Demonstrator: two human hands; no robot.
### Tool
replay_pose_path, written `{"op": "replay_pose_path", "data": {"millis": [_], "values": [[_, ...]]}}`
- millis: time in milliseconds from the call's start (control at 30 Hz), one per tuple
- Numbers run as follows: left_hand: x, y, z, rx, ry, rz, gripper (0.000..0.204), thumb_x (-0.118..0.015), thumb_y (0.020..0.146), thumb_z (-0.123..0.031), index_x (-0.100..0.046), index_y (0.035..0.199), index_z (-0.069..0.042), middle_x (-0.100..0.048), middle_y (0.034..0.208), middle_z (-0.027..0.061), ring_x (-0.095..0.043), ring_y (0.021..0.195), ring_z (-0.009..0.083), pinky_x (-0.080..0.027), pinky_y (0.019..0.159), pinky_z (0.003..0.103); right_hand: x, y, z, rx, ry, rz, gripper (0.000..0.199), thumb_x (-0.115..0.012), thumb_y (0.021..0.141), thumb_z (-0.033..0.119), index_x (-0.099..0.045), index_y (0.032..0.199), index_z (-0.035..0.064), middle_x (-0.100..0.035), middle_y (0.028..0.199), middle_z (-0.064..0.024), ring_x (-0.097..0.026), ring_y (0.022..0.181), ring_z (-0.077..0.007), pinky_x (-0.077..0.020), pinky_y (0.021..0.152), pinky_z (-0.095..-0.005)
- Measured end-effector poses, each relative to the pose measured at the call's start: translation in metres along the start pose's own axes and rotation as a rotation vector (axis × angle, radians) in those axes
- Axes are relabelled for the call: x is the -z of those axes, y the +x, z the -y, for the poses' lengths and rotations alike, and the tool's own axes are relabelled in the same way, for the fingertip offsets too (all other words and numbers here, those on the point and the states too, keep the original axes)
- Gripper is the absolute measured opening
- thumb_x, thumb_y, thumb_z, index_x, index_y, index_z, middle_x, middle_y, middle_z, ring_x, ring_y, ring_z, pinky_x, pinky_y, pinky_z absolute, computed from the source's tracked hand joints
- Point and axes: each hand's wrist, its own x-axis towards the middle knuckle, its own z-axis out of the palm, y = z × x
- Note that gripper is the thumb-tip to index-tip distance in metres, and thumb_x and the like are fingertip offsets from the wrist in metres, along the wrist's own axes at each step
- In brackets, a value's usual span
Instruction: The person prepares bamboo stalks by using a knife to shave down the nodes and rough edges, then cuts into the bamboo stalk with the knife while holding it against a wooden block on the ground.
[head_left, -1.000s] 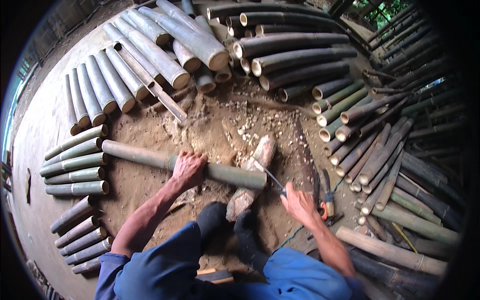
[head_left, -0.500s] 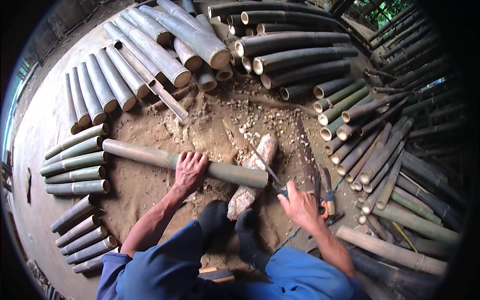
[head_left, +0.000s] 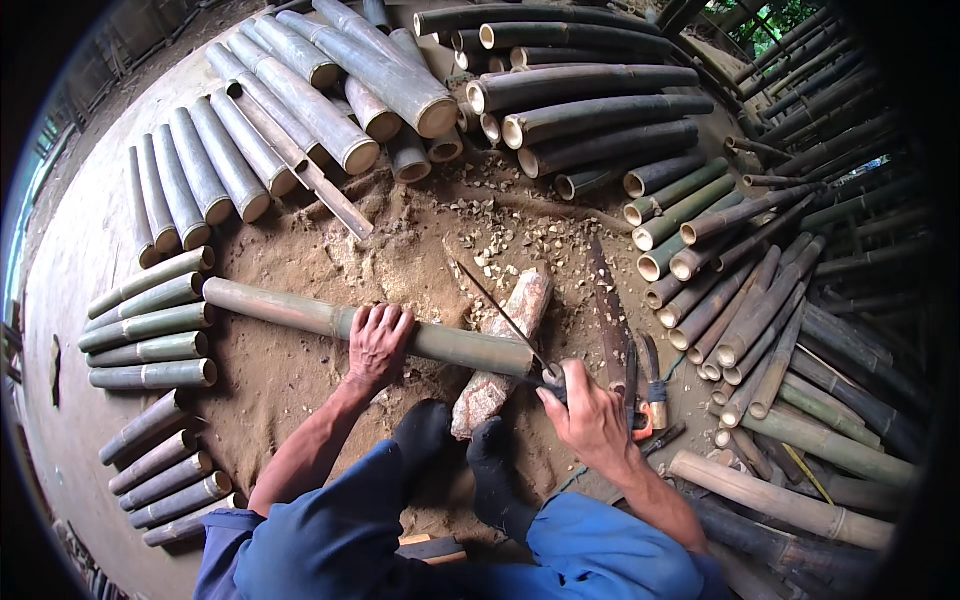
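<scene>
My left hand is wrapped over the middle of a long greenish-brown bamboo pole. The pole's right end rests across a pale, rough log. Closed in my right hand, just beyond that end, is the dark handle of a hand tool with a long, narrow blade. The blade slants up and left across the pole's end and over the log; whether it has teeth cannot be made out. My dark-socked feet stand close to the log's near end.
Cut bamboo lengths lie in rows at left, with thicker ones at the back and piles at right. A split bamboo strip lies far ahead. Blades with handles are right of my right hand. Chips litter the sandy ground.
My right hand has shifted slightly left and the blade has slid up and left, its tip reaching farther past the log. My left hand and the pole have barely moved.
</scene>
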Motion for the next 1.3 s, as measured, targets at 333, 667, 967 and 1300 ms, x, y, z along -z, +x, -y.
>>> {"op": "replay_pose_path", "data": {"millis": [333, 667, 967, 1300], "values": [[-0.004, 0.003, 0.001, -0.016, 0.011, -0.028, 0.042, -0.065, 0.088, -0.024, -0.061, 0.127, -0.010, -0.062, 0.118, 0.0113, -0.061, 0.117, 0.0300, -0.044, 0.107, 0.050, -0.006, -0.004, -0.008, -0.129, -0.176, 0.155, 0.032, -0.069, 0.103, 0.024, -0.048, 0.113, 0.0028, -0.072, 0.083, -0.0239, -0.073, 0.072, -0.0485, -0.0593, 0.062, -0.0560], [-0.002, -0.003, 0.004, 0.012, -0.003, 0.009, 0.042, -0.068, 0.087, -0.021, -0.063, 0.127, -0.011, -0.065, 0.123, 0.0107, -0.061, 0.120, 0.0312, -0.043, 0.108, 0.051, -0.018, -0.006, -0.035, -0.237, -0.213, 0.289, 0.032, -0.066, 0.104, 0.028, -0.048, 0.111, 0.0037, -0.074, 0.084, -0.0267, -0.073, 0.076, -0.0503, -0.0572, 0.065, -0.0598], [0.044, 0.010, 0.087, 0.091, -0.023, 0.492, 0.095, -0.096, 0.062, -0.027, -0.054, 0.146, -0.013, -0.056, 0.143, 0.0160, -0.050, 0.139, 0.0362, -0.039, 0.119, 0.054, -0.024, -0.061, -0.051, -0.492, 0.095, -0.015, 0.034, -0.068, 0.104, 0.029, -0.053, 0.114, -0.0001, -0.069, 0.085, -0.0279, -0.070, 0.084, -0.0514, -0.0523, 0.071, -0.0560], [0.057, 0.086, 0.045, 0.149, -0.242, 0.486, 0.031, -0.078, 0.074, -0.026, -0.068, 0.095, -0.006, -0.072, 0.090, 0.0171, -0.072, 0.082, 0.0369, -0.057, 0.074, 0.049, -0.060, -0.092, -0.072, -0.752, 0.504, -0.132, 0.032, -0.068, 0.106, 0.028, -0.053, 0.112, 0.0002, -0.061, 0.079, -0.0117, -0.065, 0.057, -0.0242, -0.0517, 0.056, -0.0390]]}}
